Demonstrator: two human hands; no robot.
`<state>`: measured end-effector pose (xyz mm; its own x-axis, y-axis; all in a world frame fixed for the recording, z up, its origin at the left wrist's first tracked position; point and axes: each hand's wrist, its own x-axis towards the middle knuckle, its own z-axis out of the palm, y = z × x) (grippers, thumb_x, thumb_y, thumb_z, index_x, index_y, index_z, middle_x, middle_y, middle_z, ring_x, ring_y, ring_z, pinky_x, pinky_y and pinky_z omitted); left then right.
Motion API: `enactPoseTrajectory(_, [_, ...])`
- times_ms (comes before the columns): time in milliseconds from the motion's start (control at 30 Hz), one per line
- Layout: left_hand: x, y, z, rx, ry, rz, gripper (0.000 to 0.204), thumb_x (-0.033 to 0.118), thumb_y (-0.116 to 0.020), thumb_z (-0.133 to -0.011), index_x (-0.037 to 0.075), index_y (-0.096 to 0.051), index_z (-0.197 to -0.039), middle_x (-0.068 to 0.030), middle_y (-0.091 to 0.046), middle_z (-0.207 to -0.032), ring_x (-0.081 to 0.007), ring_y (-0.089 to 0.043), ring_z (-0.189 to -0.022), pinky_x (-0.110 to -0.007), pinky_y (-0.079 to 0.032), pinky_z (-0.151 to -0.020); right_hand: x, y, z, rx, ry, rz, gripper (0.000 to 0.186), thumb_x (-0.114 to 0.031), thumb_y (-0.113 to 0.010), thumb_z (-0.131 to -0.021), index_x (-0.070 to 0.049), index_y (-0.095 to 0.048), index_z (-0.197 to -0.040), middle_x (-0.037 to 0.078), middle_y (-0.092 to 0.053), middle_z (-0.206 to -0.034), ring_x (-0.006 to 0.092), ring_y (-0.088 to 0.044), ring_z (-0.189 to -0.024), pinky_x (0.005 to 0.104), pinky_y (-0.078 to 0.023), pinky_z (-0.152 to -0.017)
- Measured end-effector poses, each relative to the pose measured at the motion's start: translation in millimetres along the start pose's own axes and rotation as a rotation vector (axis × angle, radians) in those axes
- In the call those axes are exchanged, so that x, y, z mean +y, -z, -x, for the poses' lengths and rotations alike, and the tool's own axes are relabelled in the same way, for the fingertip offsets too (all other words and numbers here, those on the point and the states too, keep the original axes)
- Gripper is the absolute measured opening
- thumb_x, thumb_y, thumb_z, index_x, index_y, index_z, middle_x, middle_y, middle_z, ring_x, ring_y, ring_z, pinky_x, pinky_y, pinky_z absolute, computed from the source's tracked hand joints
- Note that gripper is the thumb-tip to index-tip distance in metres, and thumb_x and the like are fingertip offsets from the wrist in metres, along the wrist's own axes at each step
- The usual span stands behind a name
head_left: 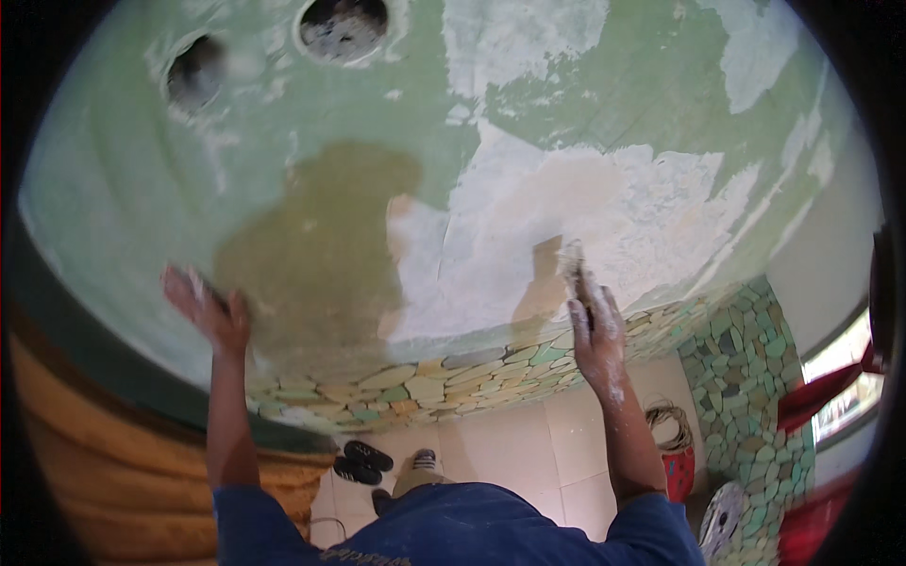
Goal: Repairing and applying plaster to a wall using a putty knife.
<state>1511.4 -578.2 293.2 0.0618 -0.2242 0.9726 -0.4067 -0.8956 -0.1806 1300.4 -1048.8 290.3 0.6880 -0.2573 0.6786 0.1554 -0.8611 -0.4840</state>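
My left hand (209, 313) is open at the wall's left side, its fingers spread and smeared with white dust. Nothing shows in it. My right hand (601, 341) closes on a thin, flat, whitened piece (575, 267) seen nearly edge-on at the wall; its kind I cannot make out. White powder coats that hand and part of the forearm. Before me the green wall (255, 123) bears a large patch of white filler (510, 226), rough at its edges. The right hand is at this patch's lower part. Shadows of my head and arm fall across the wall.
Two round holes (195, 71) open in the upper left wall. Stone mosaic (425, 387) runs along its foot. Black slippers (363, 462) lie on the tiled floor (510, 434). A cable coil (668, 427) is at right, an orange curtain (104, 434) at left.
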Motion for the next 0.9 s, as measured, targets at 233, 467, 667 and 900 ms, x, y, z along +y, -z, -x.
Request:
enactPoseTrajectory(233, [9, -10, 37, -0.019, 0.115, 0.089, 0.072, 0.051, -0.040, -0.096, 0.003, -0.024, -0.147, -0.0281, -0.014, -0.152, -0.0473, -0.012, -0.140, -0.058, -0.011, -0.111, -32, -53, -12, 0.186, -0.018, 0.050, 0.049, -0.008, -0.061, -0.088, -0.006, -0.048, -0.135, 0.018, -0.057, -0.092, 0.0327, -0.061, -0.075, 0.0388, -0.051, -0.065])
enactPoseTrajectory(467, [2, -13, 40, 0.018, 0.090, 0.123, 0.068, 0.048, -0.042, -0.097, 0.002, -0.030, -0.145, -0.0246, -0.013, -0.153, -0.0439, -0.014, -0.141, -0.059, -0.013, -0.110, -65, -79, -41, 0.317, 0.045, 0.060, 0.051, -0.005, -0.062, -0.086, -0.004, -0.048, -0.135, 0.016, -0.058, -0.090, 0.0305, -0.059, -0.074, 0.0372, -0.050, -0.066])
enactPoseTrajectory(667, [-1, -12, 39, 0.029, 0.124, 0.163, 0.064, 0.045, -0.043, -0.097, 0.004, -0.031, -0.145, -0.0229, -0.011, -0.154, -0.0419, -0.013, -0.142, -0.060, -0.011, -0.111, -92, -57, -69, 0.349, -0.001, 0.093, 0.048, -0.003, -0.062, -0.086, 0.000, -0.048, -0.132, 0.017, -0.059, -0.092, 0.0304, -0.058, -0.076, 0.0366, -0.049, -0.067])
enactPoseTrajectory(900, [4, -13, 37, 0.064, 0.149, 0.208, 0.060, 0.043, -0.043, -0.098, 0.006, -0.034, -0.144, -0.0221, -0.014, -0.154, -0.0411, -0.013, -0.142, -0.059, -0.012, -0.111, -83, -81, -21, 0.341, -0.097, 0.129, 0.047, -0.003, -0.061, -0.087, -0.002, -0.049, -0.133, 0.018, -0.058, -0.091, 0.0310, -0.059, -0.077, 0.0372, -0.050, -0.068])
